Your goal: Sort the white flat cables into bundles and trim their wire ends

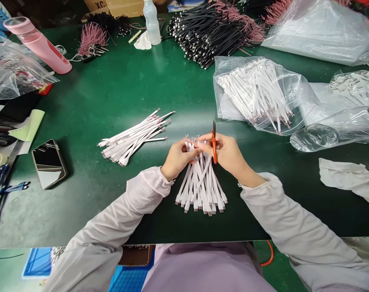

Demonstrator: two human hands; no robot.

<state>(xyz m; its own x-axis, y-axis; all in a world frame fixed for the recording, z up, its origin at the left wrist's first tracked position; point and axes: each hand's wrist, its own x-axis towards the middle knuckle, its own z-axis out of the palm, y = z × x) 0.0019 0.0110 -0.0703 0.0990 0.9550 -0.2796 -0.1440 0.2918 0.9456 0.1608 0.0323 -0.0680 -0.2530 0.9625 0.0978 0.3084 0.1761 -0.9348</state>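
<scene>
A fanned bunch of short white USB cables (204, 182) lies in front of me, plugs toward me and bare wire ends away. My left hand (180, 156) is closed at the wire end of the bunch, thumb and fingers pinching a white cable. Across from it, my right hand (225, 154) has its fingertips on the wire ends too. Orange-handled snips (214, 146) are tucked in the right hand, blades pointing away from me. To the left lies a second pile of white cables (135, 138), with wire ends to the upper right.
A phone (49, 164) and a pink bottle (39, 46) are on the left. Bagged white cables (257, 89) and a clear plastic bottle (333, 127) lie on the right. Black cables (208, 34) are heaped at the back beside a white squeeze bottle (152, 24).
</scene>
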